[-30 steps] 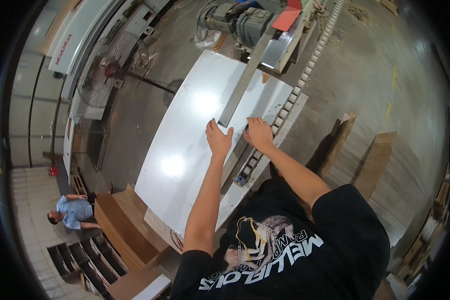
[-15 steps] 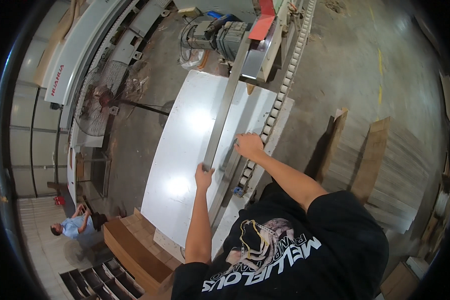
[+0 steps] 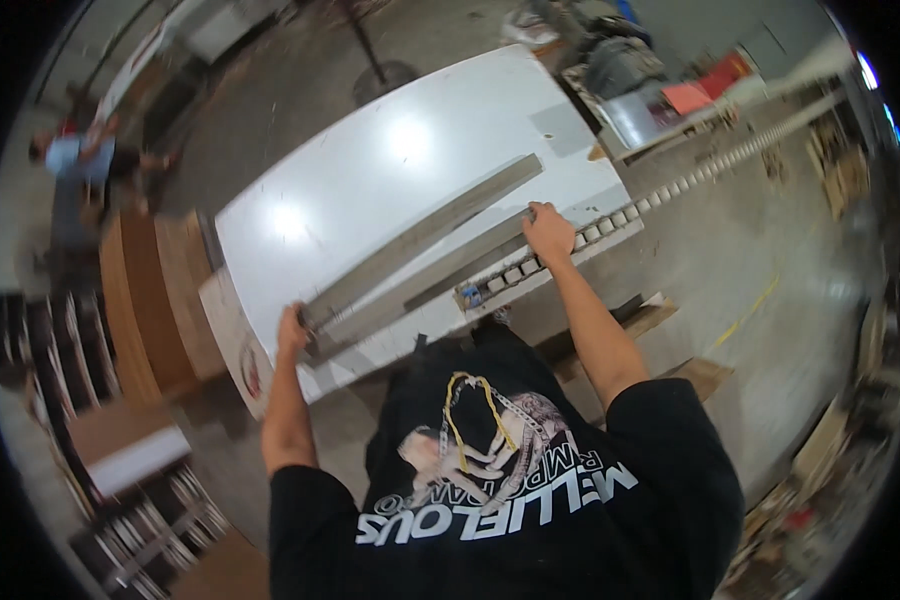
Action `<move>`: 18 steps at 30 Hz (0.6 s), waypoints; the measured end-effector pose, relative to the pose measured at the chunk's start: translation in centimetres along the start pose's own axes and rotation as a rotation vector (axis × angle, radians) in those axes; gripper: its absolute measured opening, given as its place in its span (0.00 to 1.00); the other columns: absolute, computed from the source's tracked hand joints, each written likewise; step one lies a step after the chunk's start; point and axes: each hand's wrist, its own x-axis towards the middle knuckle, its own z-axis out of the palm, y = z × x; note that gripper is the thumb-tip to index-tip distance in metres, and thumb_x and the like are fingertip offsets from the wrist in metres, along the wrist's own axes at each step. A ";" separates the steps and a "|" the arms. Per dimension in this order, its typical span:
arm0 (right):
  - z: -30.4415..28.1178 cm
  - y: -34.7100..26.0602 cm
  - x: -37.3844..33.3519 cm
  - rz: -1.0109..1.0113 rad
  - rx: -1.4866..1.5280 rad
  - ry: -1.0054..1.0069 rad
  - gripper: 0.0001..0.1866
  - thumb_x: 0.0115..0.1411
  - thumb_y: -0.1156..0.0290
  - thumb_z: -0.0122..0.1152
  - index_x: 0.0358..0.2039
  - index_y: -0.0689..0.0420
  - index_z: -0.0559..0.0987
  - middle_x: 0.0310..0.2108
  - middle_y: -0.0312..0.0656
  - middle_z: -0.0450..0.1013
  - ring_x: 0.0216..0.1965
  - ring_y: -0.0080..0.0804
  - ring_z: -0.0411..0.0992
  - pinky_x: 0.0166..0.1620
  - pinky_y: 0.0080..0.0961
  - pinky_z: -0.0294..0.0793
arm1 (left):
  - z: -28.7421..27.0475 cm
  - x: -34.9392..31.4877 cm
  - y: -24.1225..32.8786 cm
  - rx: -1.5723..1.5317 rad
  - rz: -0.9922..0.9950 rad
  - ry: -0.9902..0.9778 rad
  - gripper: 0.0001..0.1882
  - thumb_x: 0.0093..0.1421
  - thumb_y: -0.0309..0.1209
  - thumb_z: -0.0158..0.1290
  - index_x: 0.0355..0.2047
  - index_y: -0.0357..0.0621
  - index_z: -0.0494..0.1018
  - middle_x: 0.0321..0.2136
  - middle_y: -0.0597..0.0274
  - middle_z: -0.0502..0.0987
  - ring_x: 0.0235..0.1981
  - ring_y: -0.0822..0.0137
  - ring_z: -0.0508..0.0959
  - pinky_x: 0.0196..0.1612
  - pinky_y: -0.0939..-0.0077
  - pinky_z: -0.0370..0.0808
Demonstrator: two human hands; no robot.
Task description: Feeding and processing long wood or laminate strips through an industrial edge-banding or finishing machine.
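One white tabletop (image 3: 350, 200) mid-frame, two grey strips (image 3: 432, 223): your left hand (image 3: 292, 330), centre-left, grips one; your right hand (image 3: 550, 236), centre-right, curls at other, hold unclear.

The white board (image 3: 450, 145) lies open beyond the farther grey bar (image 3: 425, 227); a roller track (image 3: 620, 218) obstructs its near edge

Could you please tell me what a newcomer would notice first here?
Probably the glossy white tabletop at the centre, with two long grey strips lying diagonally across it. The left hand is at their left ends, the right hand at the nearer strip's right end. A red sheet stands out, upper right.
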 end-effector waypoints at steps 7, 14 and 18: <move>0.6 -0.8 0.2 0.081 -0.064 -0.069 0.30 0.64 0.51 0.60 0.64 0.51 0.74 0.57 0.43 0.76 0.54 0.48 0.78 0.55 0.45 0.76 | -4.2 -5.2 0.2 0.047 -0.147 0.094 0.24 0.49 0.30 0.72 0.45 0.43 0.76 0.39 0.49 0.81 0.45 0.43 0.80 0.48 0.52 0.76; 0.4 -1.4 -0.1 0.087 -0.151 -0.013 0.33 0.64 0.51 0.60 0.66 0.54 0.71 0.59 0.45 0.74 0.57 0.46 0.75 0.58 0.44 0.75 | -5.4 -5.2 2.3 0.102 -0.026 -0.012 0.12 0.62 0.36 0.61 0.43 0.45 0.82 0.36 0.52 0.84 0.42 0.48 0.81 0.48 0.55 0.77; 0.2 -1.2 0.1 0.117 -0.166 -0.040 0.35 0.63 0.48 0.59 0.66 0.52 0.71 0.62 0.46 0.72 0.59 0.48 0.74 0.59 0.46 0.74 | -3.8 -3.3 6.6 0.019 0.121 -0.013 0.19 0.66 0.46 0.56 0.43 0.43 0.82 0.39 0.51 0.84 0.44 0.46 0.81 0.52 0.52 0.75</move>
